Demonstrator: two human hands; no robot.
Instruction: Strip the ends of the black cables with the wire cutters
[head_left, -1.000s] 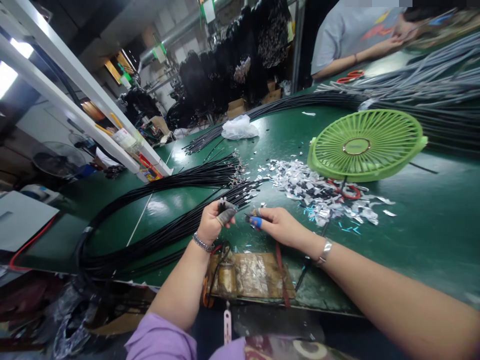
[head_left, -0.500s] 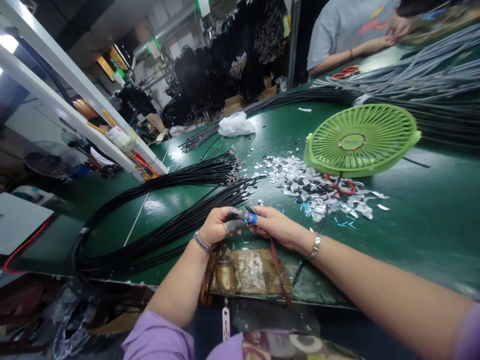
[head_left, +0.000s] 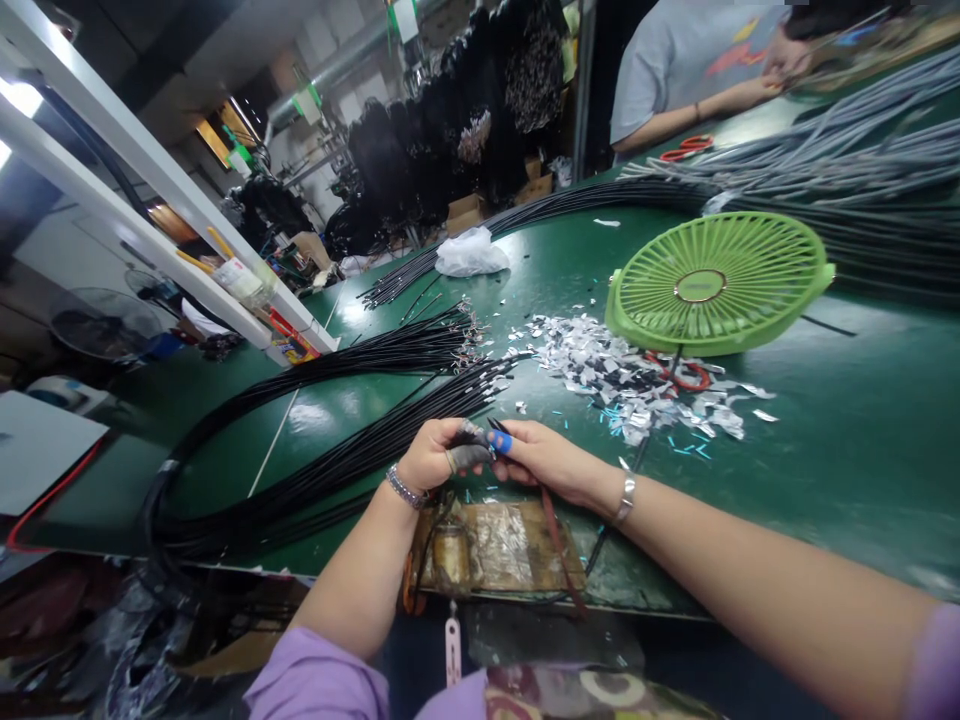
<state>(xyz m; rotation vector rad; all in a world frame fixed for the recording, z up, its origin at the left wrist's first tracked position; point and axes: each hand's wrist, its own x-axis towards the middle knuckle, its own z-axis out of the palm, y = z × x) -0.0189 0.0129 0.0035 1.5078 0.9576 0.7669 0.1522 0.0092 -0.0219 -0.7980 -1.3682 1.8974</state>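
Note:
My left hand (head_left: 448, 448), with grey coverings on its fingers, is closed in a pinch. What it grips is mostly hidden by the fingers; a small pale-blue bit shows at the fingertips. My right hand (head_left: 541, 452), blue tape around one digit, meets it fingertip to fingertip. From its closed fingers juts a small dark pointed tool (head_left: 496, 426), its kind unclear. A reddish-brown strip (head_left: 553, 530) hangs below the right hand. Behind the left hand lies a bundle of black cables (head_left: 390, 425) with pale stripped ends. Under both hands is a taped wooden board (head_left: 506, 545).
Foil scraps (head_left: 581, 360) and blue bits lie ahead to the right, with red-handled scissors (head_left: 694, 378) among them. A green fan (head_left: 716, 285) stands behind. More black cables (head_left: 360, 350) curve along the left. A co-worker (head_left: 675, 80) sits at the far right beside grey cables (head_left: 862, 130).
My hands stay together in nearly the same place. The dark tool's tip stands out a little more above the right fingers. The view has shifted slightly.

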